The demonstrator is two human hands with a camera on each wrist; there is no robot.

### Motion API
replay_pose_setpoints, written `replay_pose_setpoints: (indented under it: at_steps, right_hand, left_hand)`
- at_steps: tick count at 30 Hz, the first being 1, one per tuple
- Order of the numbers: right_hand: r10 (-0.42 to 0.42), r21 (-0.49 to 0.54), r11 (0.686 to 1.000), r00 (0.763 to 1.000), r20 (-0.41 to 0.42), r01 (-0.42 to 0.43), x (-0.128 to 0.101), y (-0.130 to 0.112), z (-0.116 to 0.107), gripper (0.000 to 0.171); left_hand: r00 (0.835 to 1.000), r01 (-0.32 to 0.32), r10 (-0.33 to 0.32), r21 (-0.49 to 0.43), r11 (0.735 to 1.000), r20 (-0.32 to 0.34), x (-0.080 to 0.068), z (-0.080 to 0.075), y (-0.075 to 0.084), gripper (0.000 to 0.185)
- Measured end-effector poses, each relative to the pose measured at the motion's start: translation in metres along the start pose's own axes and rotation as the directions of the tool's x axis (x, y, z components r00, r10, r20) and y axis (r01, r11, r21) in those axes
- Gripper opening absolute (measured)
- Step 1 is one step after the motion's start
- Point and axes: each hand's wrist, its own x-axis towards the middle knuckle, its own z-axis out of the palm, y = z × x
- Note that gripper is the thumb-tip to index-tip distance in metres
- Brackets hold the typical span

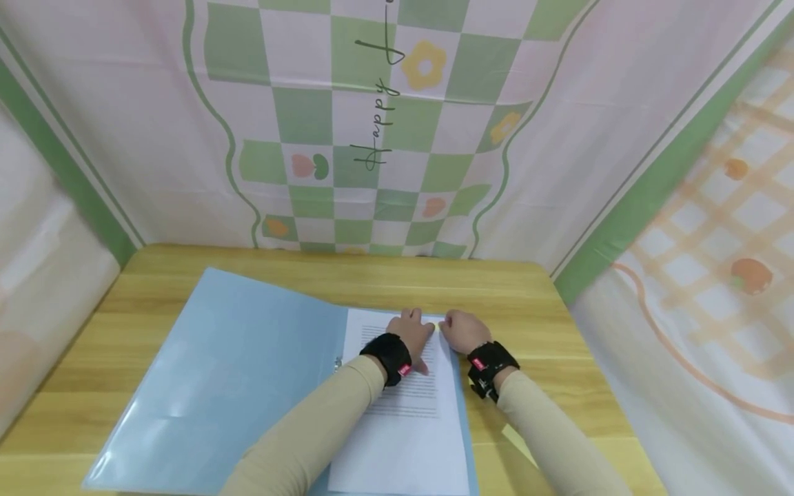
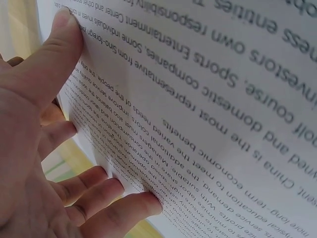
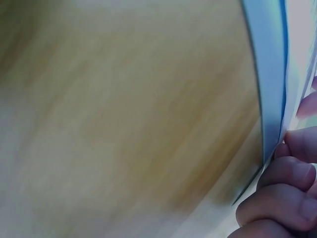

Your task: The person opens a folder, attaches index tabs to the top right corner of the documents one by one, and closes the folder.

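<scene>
A light blue ring binder [image 1: 248, 372] lies open on the table, its cover spread to the left. Printed paper [image 1: 403, 448] fills its right side. My left hand [image 1: 411, 339] rests on the upper part of the top page, and in the left wrist view its fingertips [image 2: 148, 202] and thumb touch the sheet. At the top right corner, my right hand [image 1: 465, 333] has curled fingers and pinches the edge of the paper [image 3: 297, 54], with the binder's blue edge [image 3: 270, 74] beside it. A small yellowish patch shows between the hands, too small to identify.
A pale yellow paper strip [image 1: 520, 444] lies on the wooden table [image 1: 558, 413], partly hidden by the right forearm. Metal binder rings [image 1: 338, 363] show at the fold. A checked cloth [image 1: 384, 138] hangs behind the table's far edge.
</scene>
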Motion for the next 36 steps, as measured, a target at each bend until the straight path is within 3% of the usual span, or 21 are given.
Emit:
replay_pose_setpoints:
  at_steps: [8, 13, 20, 29, 36]
  right_hand:
    - [-0.013, 0.002, 1.0, 1.0, -0.012, 0.013, -0.001, 0.005, -0.002, 0.023]
    - [-0.085, 0.035, 0.996, 0.996, 0.002, 0.085, -0.003, 0.007, 0.004, 0.029]
    - [-0.079, 0.008, 0.997, 0.997, 0.012, 0.079, -0.006, 0.004, 0.0, 0.028]
    - [-0.046, 0.011, 0.999, 0.999, 0.005, 0.046, -0.004, 0.004, -0.004, 0.028]
    - [-0.016, -0.009, 1.0, 1.0, -0.015, 0.016, 0.006, 0.008, 0.004, 0.022]
  left_hand:
    - [0.999, 0.003, -0.002, -0.002, 1.0, 0.039, -0.014, -0.019, -0.001, 0.105]
    - [0.999, -0.011, 0.011, -0.011, 1.0, 0.044, -0.027, -0.034, -0.003, 0.101]
    - [0.999, -0.014, 0.015, -0.025, 1.0, 0.044, -0.024, -0.032, -0.003, 0.098]
    - [1.0, -0.006, 0.007, -0.027, 1.0, 0.028, -0.011, -0.017, 0.0, 0.089]
    - [1.0, 0.0, 0.001, -0.046, 0.999, 0.026, -0.014, -0.021, -0.001, 0.085]
